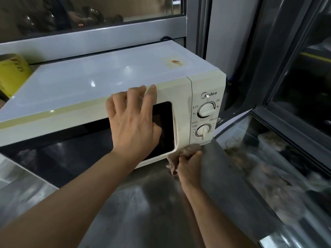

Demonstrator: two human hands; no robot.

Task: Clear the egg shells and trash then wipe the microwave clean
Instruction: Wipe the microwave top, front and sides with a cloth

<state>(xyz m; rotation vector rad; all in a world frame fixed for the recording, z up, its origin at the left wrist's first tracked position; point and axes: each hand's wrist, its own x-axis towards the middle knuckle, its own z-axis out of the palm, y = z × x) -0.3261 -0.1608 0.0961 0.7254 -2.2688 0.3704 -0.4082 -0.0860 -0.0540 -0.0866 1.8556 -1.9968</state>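
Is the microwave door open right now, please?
No, the microwave door is closed, with the left hand flat against it.

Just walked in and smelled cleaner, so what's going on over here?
A person is wiping down a white microwave that sits on a steel counter. Their left hand lies flat against the closed door, fingers spread, as if to steady the oven. Their right hand grips a bunched brownish cloth at the bottom front corner, just below the lower knob. No egg shells or trash show here.
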